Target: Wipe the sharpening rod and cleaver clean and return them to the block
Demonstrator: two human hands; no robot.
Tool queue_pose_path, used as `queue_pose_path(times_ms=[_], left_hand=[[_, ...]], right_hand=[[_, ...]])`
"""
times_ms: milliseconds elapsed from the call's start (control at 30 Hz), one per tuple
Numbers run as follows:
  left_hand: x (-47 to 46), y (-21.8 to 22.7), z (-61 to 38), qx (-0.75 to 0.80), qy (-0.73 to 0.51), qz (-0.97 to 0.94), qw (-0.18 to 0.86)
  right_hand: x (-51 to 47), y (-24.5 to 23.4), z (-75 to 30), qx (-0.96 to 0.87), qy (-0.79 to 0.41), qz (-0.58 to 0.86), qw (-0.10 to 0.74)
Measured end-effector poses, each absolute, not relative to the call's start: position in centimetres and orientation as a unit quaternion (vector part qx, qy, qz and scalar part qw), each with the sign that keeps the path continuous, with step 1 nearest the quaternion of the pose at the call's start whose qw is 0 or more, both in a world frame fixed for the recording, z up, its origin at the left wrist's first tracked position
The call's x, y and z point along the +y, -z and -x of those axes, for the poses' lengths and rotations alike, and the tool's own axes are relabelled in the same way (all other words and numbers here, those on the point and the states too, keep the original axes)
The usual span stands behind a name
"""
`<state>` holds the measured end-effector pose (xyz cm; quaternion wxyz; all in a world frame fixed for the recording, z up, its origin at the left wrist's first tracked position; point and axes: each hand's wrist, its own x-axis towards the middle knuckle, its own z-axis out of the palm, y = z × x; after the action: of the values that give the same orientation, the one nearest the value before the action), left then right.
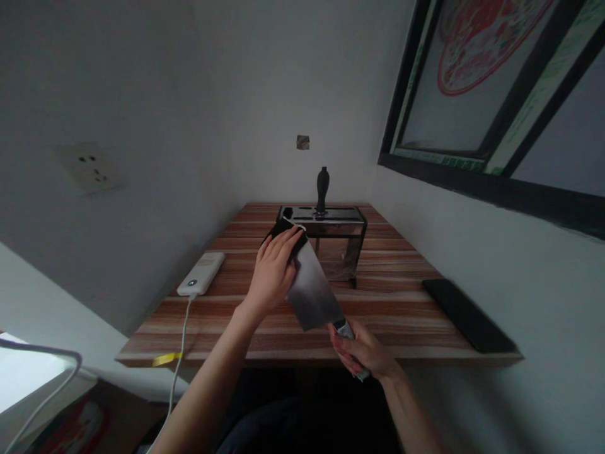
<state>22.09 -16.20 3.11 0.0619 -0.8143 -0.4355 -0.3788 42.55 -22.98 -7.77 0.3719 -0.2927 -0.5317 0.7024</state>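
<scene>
Gripping the cleaver [316, 293] by its handle, with the right hand's [362, 348] fingers curled snugly around it! Up at the blade's far end, holding black cloth [282, 227] against the metal with the left hand [271, 268], in nearly straight fingers laid close together; no telling the grip underneath. Raised over the near half of the table [397, 309], just in front of the clear-sided knife holder [340, 214]. And slanting along its long axis, from handle at lower right to blade end at upper left, pointing away from the body, with a broad face showing.
</scene>
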Motion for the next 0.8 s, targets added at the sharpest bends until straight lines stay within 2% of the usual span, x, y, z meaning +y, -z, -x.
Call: queue_pose_path(times_ms=[300, 600, 700, 800], left_hand=[[-16.6, -4.3, -21.1, -0.445, 0.449, 0.775, 0.004], [-18.3, -7.5, -21.4, -0.434, 0.479, 0.762, 0.048], [-19.0, -8.0, -21.7, -0.425, 0.458, 0.778, 0.066], [-19.3, -8.2, -22.1, -0.427, 0.418, 0.798, 0.077]], right_hand=[[-22.1, 6.6, -43.0, -0.582, -0.633, 0.374, 0.348], [-20.5, 5.0, -43.1, -0.676, -0.502, 0.408, 0.353], [-20.4, 5.5, -43.2, -0.702, -0.439, 0.427, 0.363], [-20.6, 6.0, -42.9, -0.699, -0.439, 0.432, 0.363]])
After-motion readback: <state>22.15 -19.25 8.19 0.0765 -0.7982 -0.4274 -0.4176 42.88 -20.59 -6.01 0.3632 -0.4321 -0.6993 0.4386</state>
